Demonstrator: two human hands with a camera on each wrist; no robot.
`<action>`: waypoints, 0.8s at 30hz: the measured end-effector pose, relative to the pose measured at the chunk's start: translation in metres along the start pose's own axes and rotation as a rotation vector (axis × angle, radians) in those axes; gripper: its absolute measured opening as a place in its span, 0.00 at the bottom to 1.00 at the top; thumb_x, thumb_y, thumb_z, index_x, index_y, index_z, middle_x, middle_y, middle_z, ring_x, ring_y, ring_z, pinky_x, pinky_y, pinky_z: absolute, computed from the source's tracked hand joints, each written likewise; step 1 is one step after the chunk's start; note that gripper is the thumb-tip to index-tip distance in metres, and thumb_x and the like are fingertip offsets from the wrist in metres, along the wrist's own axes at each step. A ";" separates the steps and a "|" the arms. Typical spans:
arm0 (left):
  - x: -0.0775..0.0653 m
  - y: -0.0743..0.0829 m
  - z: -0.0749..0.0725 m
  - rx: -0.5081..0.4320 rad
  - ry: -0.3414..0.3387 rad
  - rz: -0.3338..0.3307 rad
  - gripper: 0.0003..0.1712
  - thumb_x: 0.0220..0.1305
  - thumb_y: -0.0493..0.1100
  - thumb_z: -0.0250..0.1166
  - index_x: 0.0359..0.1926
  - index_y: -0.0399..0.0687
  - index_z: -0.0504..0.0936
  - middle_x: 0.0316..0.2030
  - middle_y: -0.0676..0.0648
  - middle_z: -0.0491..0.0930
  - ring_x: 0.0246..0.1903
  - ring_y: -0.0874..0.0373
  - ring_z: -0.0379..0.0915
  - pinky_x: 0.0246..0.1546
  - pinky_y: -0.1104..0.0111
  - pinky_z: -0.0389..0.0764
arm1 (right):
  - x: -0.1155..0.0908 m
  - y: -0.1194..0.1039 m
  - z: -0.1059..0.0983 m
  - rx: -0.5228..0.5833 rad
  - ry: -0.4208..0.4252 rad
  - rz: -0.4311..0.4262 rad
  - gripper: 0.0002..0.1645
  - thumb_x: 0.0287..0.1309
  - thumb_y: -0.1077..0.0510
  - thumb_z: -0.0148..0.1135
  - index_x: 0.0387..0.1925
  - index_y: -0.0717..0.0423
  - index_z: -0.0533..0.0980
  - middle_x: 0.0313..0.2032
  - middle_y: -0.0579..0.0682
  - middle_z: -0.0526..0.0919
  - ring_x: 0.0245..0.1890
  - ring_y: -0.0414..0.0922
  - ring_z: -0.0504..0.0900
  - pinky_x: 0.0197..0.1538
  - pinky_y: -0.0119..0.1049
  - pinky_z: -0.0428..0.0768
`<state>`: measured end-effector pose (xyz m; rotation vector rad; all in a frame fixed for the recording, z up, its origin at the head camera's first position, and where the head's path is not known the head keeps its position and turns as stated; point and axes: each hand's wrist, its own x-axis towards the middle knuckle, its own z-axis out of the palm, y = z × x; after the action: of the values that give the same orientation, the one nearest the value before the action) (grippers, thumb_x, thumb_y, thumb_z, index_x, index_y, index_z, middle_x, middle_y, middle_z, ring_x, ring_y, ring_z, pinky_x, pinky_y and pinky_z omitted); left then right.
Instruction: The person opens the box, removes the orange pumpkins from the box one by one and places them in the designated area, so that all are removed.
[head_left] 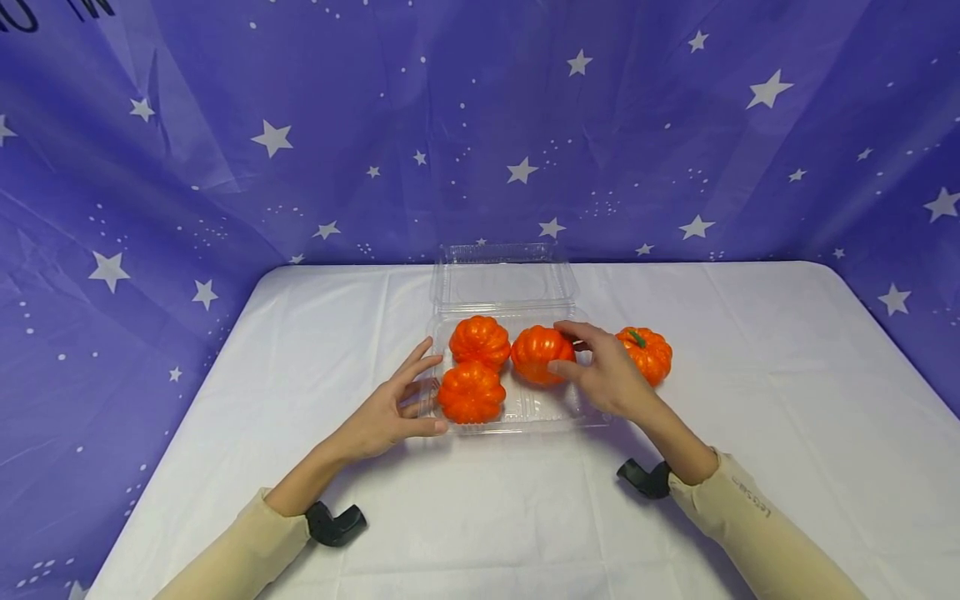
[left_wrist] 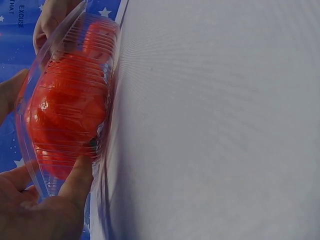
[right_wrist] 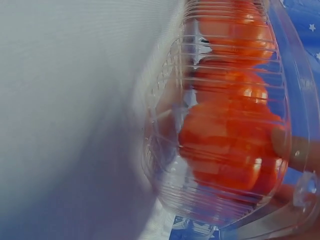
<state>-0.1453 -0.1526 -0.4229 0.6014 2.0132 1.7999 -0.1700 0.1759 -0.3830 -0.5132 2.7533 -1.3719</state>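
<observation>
A clear plastic clamshell container (head_left: 532, 407) lies on the table with its lid (head_left: 504, 283) tipped back. Two orange toy pumpkins, one behind (head_left: 480, 340) and one in front (head_left: 471, 393), sit in its left half. My right hand (head_left: 611, 379) holds a third pumpkin (head_left: 537, 354) between thumb and fingers, inside the container right of the other two. At the container's left end is my left hand (head_left: 382, 417), fingers spread along the side and thumb at the front corner. In the left wrist view, the left thumb (left_wrist: 80, 180) lies against the ribbed wall.
A fourth orange pumpkin (head_left: 651, 358) with a green stem is on the table just right of the container, partly behind the right hand. White cloth (head_left: 510, 517) covers the table. A purple star-print curtain (head_left: 480, 125) hangs behind. Black devices (head_left: 336, 525) are on the wrists.
</observation>
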 end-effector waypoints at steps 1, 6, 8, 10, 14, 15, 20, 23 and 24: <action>0.000 0.000 0.000 0.001 0.000 -0.001 0.52 0.56 0.35 0.74 0.76 0.39 0.53 0.78 0.53 0.33 0.71 0.37 0.49 0.63 0.62 0.69 | 0.000 0.000 -0.001 0.014 0.007 -0.001 0.35 0.58 0.64 0.69 0.65 0.69 0.68 0.58 0.63 0.77 0.54 0.59 0.77 0.60 0.55 0.74; 0.000 -0.001 -0.001 0.006 0.001 0.000 0.52 0.56 0.35 0.74 0.76 0.39 0.53 0.78 0.53 0.33 0.71 0.36 0.49 0.63 0.61 0.69 | -0.001 0.000 -0.003 0.059 0.020 -0.019 0.35 0.58 0.63 0.70 0.64 0.69 0.70 0.59 0.62 0.77 0.53 0.59 0.78 0.59 0.55 0.76; 0.000 -0.001 -0.001 0.007 0.001 0.001 0.52 0.56 0.35 0.74 0.76 0.39 0.53 0.78 0.53 0.33 0.71 0.36 0.48 0.63 0.62 0.69 | -0.002 0.000 -0.004 0.076 0.021 -0.030 0.33 0.57 0.63 0.71 0.63 0.69 0.71 0.59 0.62 0.77 0.52 0.58 0.78 0.59 0.54 0.76; 0.000 -0.001 -0.001 0.005 0.002 0.000 0.52 0.56 0.35 0.74 0.76 0.40 0.53 0.78 0.54 0.33 0.71 0.36 0.48 0.63 0.62 0.69 | -0.003 -0.001 -0.004 0.101 0.021 -0.041 0.32 0.57 0.64 0.71 0.62 0.69 0.72 0.59 0.61 0.77 0.52 0.58 0.79 0.59 0.54 0.76; 0.000 -0.002 -0.001 0.007 0.001 0.006 0.52 0.57 0.35 0.74 0.76 0.39 0.53 0.78 0.53 0.33 0.71 0.35 0.48 0.63 0.61 0.68 | -0.005 -0.004 -0.005 0.156 0.021 -0.060 0.31 0.56 0.67 0.70 0.62 0.69 0.72 0.58 0.61 0.77 0.52 0.57 0.79 0.59 0.50 0.78; 0.000 -0.002 -0.001 0.007 0.001 0.007 0.52 0.57 0.35 0.74 0.76 0.39 0.53 0.78 0.53 0.33 0.71 0.35 0.48 0.63 0.61 0.68 | -0.006 -0.005 -0.005 0.166 0.021 -0.060 0.31 0.56 0.68 0.70 0.62 0.68 0.72 0.58 0.60 0.77 0.52 0.57 0.79 0.59 0.49 0.78; 0.000 -0.001 0.000 0.006 0.000 0.008 0.52 0.57 0.35 0.74 0.76 0.39 0.53 0.78 0.53 0.33 0.71 0.35 0.48 0.63 0.61 0.69 | -0.010 -0.008 -0.006 0.205 0.014 -0.065 0.32 0.56 0.68 0.69 0.62 0.65 0.72 0.58 0.59 0.76 0.56 0.54 0.77 0.59 0.44 0.78; 0.000 -0.002 -0.001 0.003 -0.002 0.012 0.52 0.57 0.35 0.74 0.76 0.38 0.53 0.78 0.52 0.33 0.71 0.35 0.48 0.64 0.61 0.68 | -0.012 -0.009 -0.007 0.244 0.003 -0.066 0.32 0.57 0.69 0.69 0.63 0.64 0.71 0.59 0.58 0.76 0.58 0.54 0.76 0.58 0.42 0.79; 0.000 -0.002 -0.001 0.001 -0.003 0.014 0.52 0.57 0.35 0.74 0.76 0.38 0.53 0.78 0.52 0.32 0.71 0.35 0.48 0.64 0.60 0.68 | -0.013 -0.009 -0.008 0.254 -0.001 -0.068 0.32 0.57 0.69 0.69 0.63 0.64 0.70 0.60 0.59 0.75 0.59 0.54 0.75 0.57 0.41 0.79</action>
<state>-0.1461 -0.1533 -0.4245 0.6196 2.0133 1.8047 -0.1565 0.1804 -0.3726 -0.5965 2.5284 -1.7037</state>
